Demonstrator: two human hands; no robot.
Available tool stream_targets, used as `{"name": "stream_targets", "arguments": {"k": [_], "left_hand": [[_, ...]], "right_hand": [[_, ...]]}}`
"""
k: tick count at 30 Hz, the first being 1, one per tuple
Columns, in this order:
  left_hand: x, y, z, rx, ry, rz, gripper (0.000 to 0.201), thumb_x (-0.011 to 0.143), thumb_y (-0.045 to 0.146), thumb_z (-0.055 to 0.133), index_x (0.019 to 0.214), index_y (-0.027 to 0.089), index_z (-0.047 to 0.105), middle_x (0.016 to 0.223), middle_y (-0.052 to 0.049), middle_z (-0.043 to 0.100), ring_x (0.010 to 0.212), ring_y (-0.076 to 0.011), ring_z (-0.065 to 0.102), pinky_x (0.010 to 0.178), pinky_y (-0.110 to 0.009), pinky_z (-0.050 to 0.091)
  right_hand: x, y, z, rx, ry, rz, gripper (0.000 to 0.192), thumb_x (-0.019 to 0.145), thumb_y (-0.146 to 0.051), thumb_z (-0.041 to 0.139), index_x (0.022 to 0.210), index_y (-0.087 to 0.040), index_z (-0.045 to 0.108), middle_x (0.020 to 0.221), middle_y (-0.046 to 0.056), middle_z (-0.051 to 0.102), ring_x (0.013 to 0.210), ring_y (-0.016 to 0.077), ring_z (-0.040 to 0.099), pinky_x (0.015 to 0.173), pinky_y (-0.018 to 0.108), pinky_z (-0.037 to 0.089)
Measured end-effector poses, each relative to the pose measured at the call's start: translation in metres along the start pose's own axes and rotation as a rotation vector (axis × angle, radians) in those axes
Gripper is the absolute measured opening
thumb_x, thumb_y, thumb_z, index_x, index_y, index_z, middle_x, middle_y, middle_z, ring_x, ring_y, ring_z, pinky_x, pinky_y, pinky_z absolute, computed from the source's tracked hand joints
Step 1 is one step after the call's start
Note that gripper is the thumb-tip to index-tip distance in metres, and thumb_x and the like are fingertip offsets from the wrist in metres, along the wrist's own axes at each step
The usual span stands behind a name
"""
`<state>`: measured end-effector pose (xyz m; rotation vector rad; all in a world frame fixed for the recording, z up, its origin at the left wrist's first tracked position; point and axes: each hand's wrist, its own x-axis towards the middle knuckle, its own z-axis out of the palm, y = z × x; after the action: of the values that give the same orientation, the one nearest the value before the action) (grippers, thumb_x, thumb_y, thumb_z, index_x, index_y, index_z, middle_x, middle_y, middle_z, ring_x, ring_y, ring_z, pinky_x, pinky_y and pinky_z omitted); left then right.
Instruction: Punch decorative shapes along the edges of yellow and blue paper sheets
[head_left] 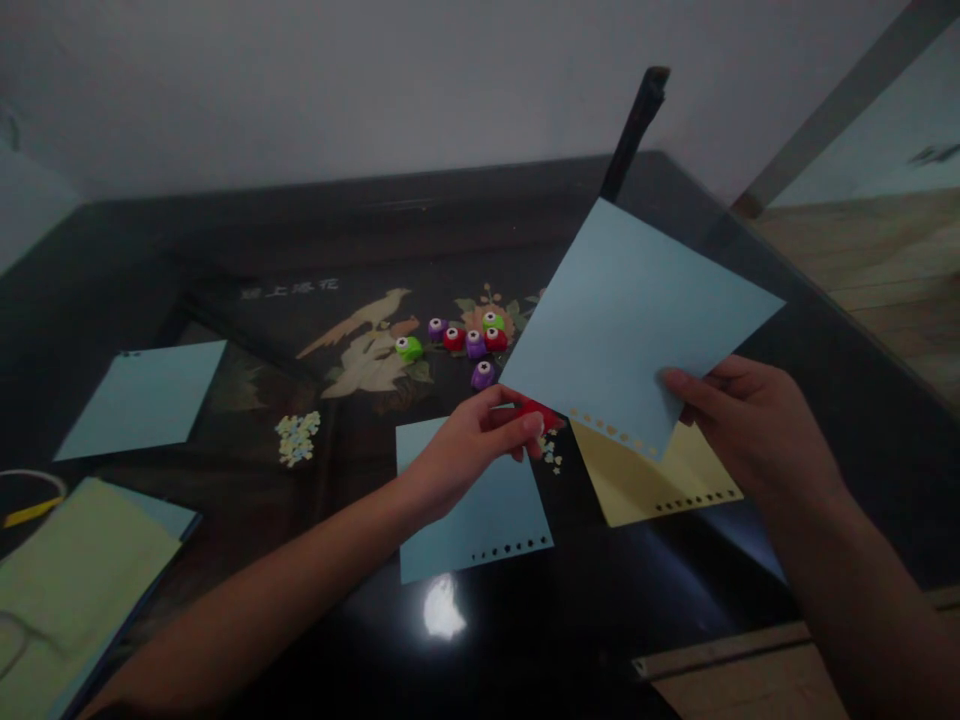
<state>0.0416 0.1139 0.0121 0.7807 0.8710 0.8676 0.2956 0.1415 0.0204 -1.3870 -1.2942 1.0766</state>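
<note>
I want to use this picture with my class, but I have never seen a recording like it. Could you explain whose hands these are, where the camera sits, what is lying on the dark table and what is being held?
There is no machine here. A person wears one camera on the head, looking forward and down at their own two bare hands.

The left hand pinches a small red paper punch at the lower edge of a blue sheet. The right hand holds that sheet up in its grip; a row of small punched shapes runs along the sheet's lower edge.

On the glossy dark table lie a yellow sheet and another blue sheet, both with punched rows, and a further blue sheet at the left. Behind them sits a cluster of small punches in green, purple and red, and a little heap of punched paper bits.
</note>
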Motion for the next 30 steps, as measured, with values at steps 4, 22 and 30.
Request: {"name": "stream_targets", "arguments": {"k": [4,22,30], "left_hand": [[0.004,-0.013,0.008,-0.181,0.024,-0.079,0.029,0.072,0.023,0.079,0.094,0.015,0.061,0.095,-0.007,0.071,0.073,-0.0104,0.064,0.072,-0.025,0.047],[0.000,-0.018,0.008,0.007,0.093,-0.060,0.024,0.071,0.027,0.080,0.087,0.017,0.065,0.086,-0.001,0.072,0.081,-0.0124,0.065,0.080,-0.026,0.048],[-0.001,-0.015,0.009,-0.017,0.045,-0.055,0.022,0.072,0.025,0.078,0.088,0.016,0.065,0.086,0.000,0.072,0.082,-0.0122,0.067,0.081,-0.026,0.049]], "right_hand": [[0.000,0.014,0.000,0.080,0.113,0.067,0.018,0.065,-0.035,0.081,0.072,-0.023,0.070,0.059,-0.002,0.062,0.051,0.0106,0.051,0.048,0.026,0.039],[-0.013,0.020,0.006,-0.067,0.121,-0.002,0.013,0.070,-0.038,0.079,0.073,-0.027,0.072,0.057,-0.005,0.064,0.049,0.0113,0.053,0.047,0.025,0.040],[-0.014,0.016,0.008,-0.114,0.195,-0.038,0.012,0.069,-0.038,0.080,0.069,-0.028,0.072,0.054,-0.005,0.062,0.048,0.0115,0.052,0.046,0.025,0.039]]}}
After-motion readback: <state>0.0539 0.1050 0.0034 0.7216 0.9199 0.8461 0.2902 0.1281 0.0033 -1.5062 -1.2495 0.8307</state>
